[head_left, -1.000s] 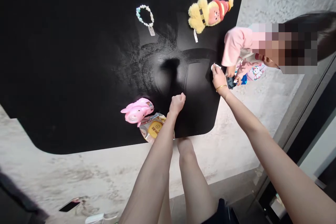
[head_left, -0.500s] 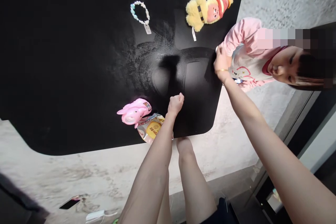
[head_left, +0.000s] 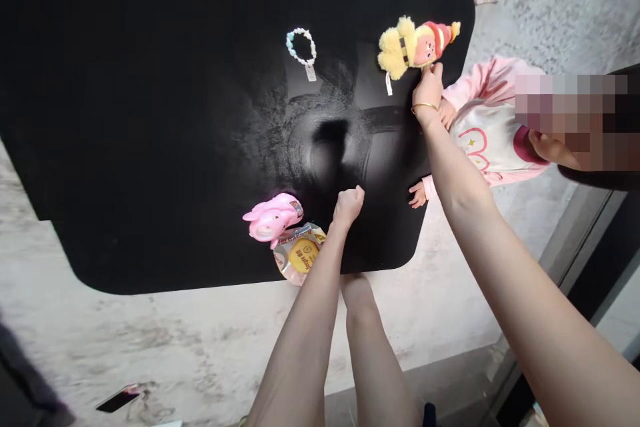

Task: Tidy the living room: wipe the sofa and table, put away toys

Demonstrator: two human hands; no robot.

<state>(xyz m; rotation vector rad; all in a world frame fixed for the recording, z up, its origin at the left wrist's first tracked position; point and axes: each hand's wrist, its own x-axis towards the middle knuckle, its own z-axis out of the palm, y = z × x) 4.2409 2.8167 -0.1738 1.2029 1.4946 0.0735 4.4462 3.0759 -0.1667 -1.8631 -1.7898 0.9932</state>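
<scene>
much of my feed is black table [head_left: 165, 127]. over it, the left hand [head_left: 349, 206] is curled into a fist; the right hand [head_left: 428, 89] meets the lower edge of the yellow plush toy [head_left: 397, 50], by the table's right-hand end. i can't tell whether it grips.

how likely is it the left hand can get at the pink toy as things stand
Probably yes: the left hand is near the pink toy, with bare black tabletop between them; the packet lies off to the near side. The curled fingers would likely need to open.
</scene>
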